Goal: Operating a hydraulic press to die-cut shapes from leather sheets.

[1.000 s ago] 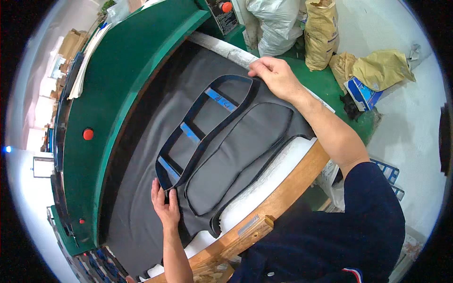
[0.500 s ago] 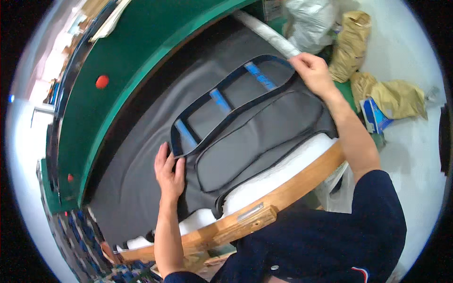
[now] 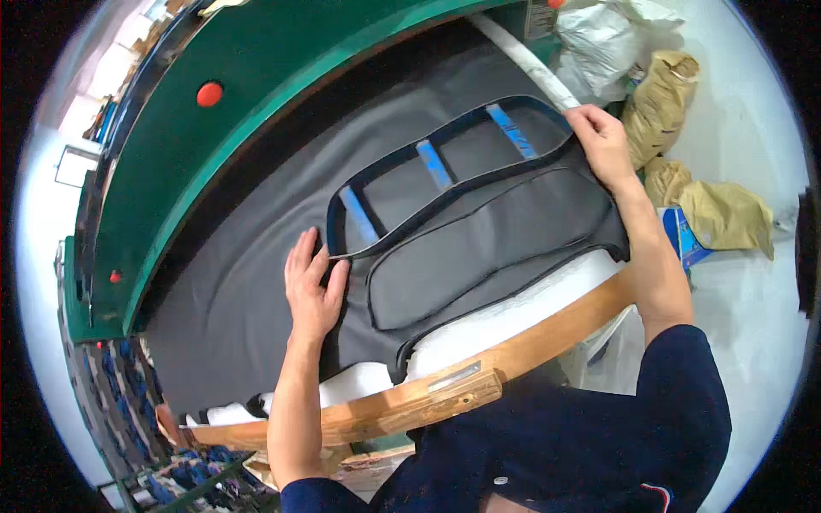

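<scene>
A long, dark, shape-edged cutting die (image 3: 432,186) with blue crossbars lies on black sheet material (image 3: 256,256), slanting up to the right. At its lower left end rests my left hand (image 3: 313,289), its fingers stretched out and apart on the sheet, thumb beside the die's edge. My right hand (image 3: 601,141) pinches the die's upper right end between thumb and fingers. Just nearer to me, a cut outline (image 3: 487,244) of similar shape shows in the sheet. Through the sheet's cut-away near edge a white surface (image 3: 505,312) is visible.
A green machine beam (image 3: 282,64) with a red button (image 3: 209,94) arches across the far side. Along the near side runs a wooden edge (image 3: 556,338). A pale bar (image 3: 526,61) lies at the far right, near tan sacks (image 3: 663,107) and a silvery bag (image 3: 599,47).
The whole view has shifted, so the die and both hands appear a little farther right and the scene is tilted differently. Both hands stay at the die's ends.
</scene>
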A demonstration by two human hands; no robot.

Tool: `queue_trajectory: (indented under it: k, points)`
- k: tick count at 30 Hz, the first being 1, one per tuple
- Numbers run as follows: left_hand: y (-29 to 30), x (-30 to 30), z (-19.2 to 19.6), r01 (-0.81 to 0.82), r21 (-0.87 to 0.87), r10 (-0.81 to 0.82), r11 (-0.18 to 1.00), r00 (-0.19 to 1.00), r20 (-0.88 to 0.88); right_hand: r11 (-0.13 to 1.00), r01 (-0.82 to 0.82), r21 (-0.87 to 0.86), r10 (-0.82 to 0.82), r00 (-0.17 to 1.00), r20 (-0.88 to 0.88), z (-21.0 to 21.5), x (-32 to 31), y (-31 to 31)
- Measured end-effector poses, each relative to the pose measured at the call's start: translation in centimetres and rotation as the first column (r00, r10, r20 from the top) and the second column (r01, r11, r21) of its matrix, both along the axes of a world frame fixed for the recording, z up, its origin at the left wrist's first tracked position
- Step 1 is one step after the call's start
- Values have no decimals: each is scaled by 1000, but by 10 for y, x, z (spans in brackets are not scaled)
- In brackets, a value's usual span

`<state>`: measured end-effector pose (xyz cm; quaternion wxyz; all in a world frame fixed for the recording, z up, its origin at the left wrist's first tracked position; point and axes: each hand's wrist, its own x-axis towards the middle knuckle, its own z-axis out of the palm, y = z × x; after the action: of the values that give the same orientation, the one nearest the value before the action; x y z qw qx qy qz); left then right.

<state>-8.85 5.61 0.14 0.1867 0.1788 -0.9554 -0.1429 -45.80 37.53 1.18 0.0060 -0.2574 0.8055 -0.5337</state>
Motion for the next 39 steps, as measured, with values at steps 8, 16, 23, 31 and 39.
queue_trajectory:
  k: [8,16,23,31,39]
  points:
    - [2,-2,0,18,0,-18,1000,999,-29,1000,-12,4,12,1000,-9,6,-1,5]
    - [5,-1,-6,-4,16,4,1000,999,-35,997,-59,43,61,996,-61,3,-1,5]
    - [3,-4,-3,-37,40,36,999,999,9,999,-7,37,10,997,-79,-2,-4,-1]
    - [1,-2,-3,3,71,-1,997,1000,-23,987,-39,159,43,999,-22,7,-11,8]
    - [-31,43,7,-14,-24,15,1000,999,33,967,28,253,16,985,-170,42,48,36]
